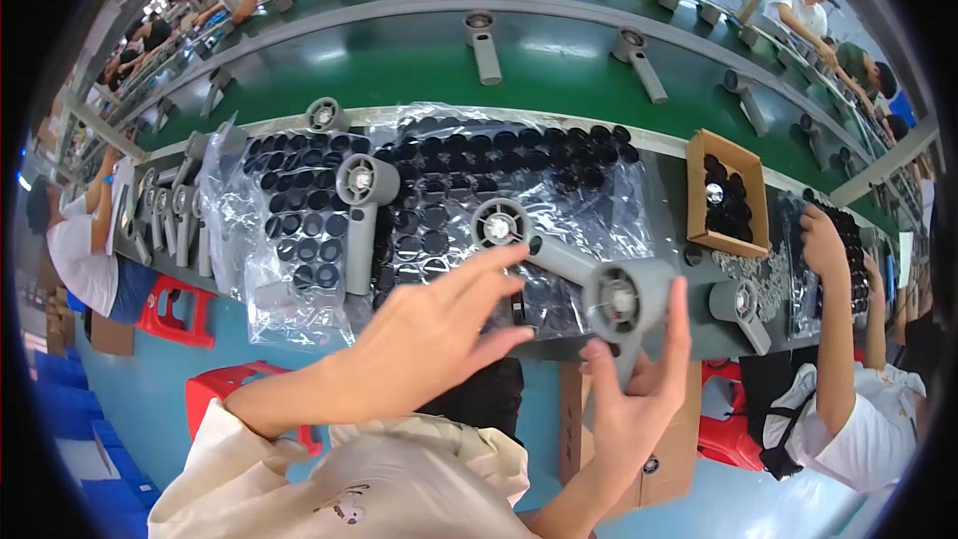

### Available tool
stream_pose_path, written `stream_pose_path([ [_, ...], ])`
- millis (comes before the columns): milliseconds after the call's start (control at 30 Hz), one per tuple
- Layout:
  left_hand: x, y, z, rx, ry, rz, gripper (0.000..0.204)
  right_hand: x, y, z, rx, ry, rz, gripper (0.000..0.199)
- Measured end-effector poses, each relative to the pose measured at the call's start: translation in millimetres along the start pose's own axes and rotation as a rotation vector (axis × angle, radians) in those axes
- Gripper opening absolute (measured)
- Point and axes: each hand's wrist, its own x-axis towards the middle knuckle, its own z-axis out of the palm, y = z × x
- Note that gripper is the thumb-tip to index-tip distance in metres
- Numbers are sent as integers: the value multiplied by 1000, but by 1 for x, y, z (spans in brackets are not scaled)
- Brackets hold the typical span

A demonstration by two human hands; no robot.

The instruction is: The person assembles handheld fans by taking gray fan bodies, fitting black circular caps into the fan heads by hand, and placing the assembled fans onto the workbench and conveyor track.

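My right hand [639, 399] grips a grey handheld fan [654, 289] by its handle, the round head raised above the bench edge. To its left, my left hand [429, 329] has its fingers stretched and thumb apart, holding nothing. Its index fingertip is close to the handle of a second grey fan [569, 262], which lies on clear plastic; whether they touch I cannot tell. Another grey fan [361, 230] lies farther left, on the plastic. Around them, many black round caps [434, 218] sit in rows on and under the clear plastic sheets [559, 304].
A cardboard box [697, 190] of black parts stands right, beside small pale pieces [763, 274] and another fan [738, 314]. Beyond the bench runs a green conveyor [399, 60] carrying fans. A co-worker's arm [833, 309] works at far right. Red stools [180, 309] stand below.
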Motion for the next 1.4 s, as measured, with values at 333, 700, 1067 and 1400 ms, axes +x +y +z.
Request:
stream_pose_path([
  [333, 277, 31, 103, 47, 184, 470, 23, -28, -16, -19, 271, 128, 214, 75],
  [700, 266, 39, 97, -112, -193, 350, 39, -61, -9, -51, 274, 360, 240, 69],
  [1067, -38, -20, -1, -1821, 453, -606, 54, 9, -50, 89, -302, -771, -304, 79],
  [1400, -86, -79, -41, -1768, 538, -690, 71, 155, 6, 131, -704, -874, -439, 19],
])
